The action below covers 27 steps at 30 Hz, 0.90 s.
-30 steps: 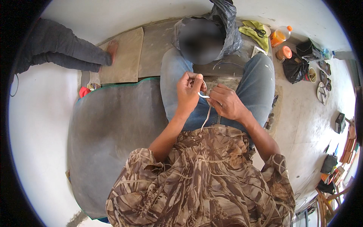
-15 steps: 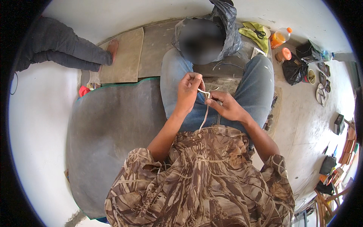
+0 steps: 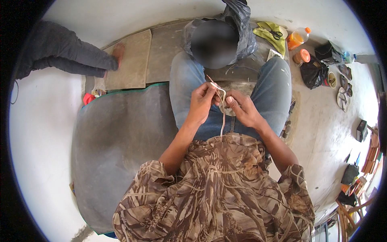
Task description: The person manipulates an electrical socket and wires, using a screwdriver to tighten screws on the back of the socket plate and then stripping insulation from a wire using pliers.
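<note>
A thin pale cord [image 3: 223, 121] is bunched and looped between my hands above my jeans [image 3: 270, 88], its tail hanging down to my camouflage-patterned shirt [image 3: 213, 185]. My left hand [image 3: 201, 103] is closed, pinching the cord near its upper part, with a short end sticking up beyond the fingers. My right hand [image 3: 244, 111] is closed on the cord just to the right, thumb bent over it; its fingertips are partly hidden.
A person's dark-trousered legs [image 3: 72, 52] are at upper left. Ahead lie a black plastic bag [image 3: 246, 36] and green cloth with scissors [image 3: 266, 30]. A grey mat [image 3: 121, 141] lies left; an orange bottle [image 3: 296, 38], containers, sandals [image 3: 342, 99] and bags are on the right.
The cord's short end now points up past my left fingers. The loop between my hands has changed shape, and both hands have shifted slightly.
</note>
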Motion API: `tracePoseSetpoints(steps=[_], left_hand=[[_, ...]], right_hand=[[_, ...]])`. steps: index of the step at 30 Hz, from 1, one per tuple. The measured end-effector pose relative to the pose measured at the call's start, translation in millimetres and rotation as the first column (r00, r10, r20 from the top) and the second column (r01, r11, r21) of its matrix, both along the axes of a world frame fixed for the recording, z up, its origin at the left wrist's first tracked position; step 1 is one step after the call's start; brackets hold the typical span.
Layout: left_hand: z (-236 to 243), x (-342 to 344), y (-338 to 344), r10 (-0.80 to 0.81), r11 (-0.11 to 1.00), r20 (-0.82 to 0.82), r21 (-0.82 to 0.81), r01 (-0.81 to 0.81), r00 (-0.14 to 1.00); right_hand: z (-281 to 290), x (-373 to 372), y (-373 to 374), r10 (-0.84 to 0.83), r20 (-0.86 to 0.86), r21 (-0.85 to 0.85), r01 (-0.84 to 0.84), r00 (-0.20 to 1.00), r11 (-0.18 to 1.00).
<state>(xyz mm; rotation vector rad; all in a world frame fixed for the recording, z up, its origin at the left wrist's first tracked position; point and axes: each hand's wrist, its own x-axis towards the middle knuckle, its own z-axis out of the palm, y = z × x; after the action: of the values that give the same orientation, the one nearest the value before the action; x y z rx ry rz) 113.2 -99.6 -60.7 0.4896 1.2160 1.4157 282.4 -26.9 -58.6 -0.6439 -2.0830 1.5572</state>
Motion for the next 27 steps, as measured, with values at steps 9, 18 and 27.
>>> tracePoseSetpoints(steps=[9,18,27], left_hand=[[-5,2,8,0.114,0.992,0.010,-0.049,-0.114,0.993],[3,-17,6,0.055,0.998,0.061,-0.037,-0.052,0.997],[-5,-3,6,0.093,0.996,0.088,-0.016,-0.092,0.992]], right_hand=[[6,-4,6,0.093,-0.025,0.275,-0.083,0.995,0.958],[14,-5,5,-0.065,0.016,-0.002,0.065,0.998,0.998],[13,-14,13,0.102,-0.021,0.388,-0.086,0.995,0.918]])
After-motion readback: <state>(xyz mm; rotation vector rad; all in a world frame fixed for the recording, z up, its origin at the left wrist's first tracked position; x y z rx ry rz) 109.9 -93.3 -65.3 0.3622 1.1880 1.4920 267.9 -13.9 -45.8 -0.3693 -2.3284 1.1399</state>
